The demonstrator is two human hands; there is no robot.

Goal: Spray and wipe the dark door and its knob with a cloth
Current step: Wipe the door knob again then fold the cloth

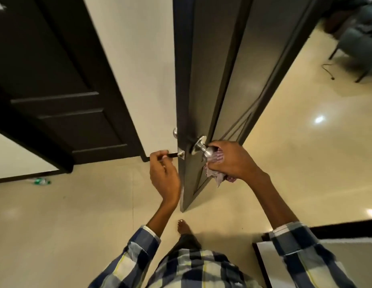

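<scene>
Cloth on the knob of the dark door (pixel 203 80)

Right hand (pixel 233 161) grips the cloth (pixel 217 173), mostly hidden, round the knob (pixel 208 151); left hand (pixel 165 173) pinches something small and dark, unclear what.

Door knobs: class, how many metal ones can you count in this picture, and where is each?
2. One knob is on the near face of the open door, under the right hand holding the cloth. The other knob peeks from the far face.

Mid-frame, my dark door (pixel 203 84) stands ajar, edge-on; crumpled checked cloth (pixel 217 163) wraps its steel knob (pixel 208 151).
</scene>
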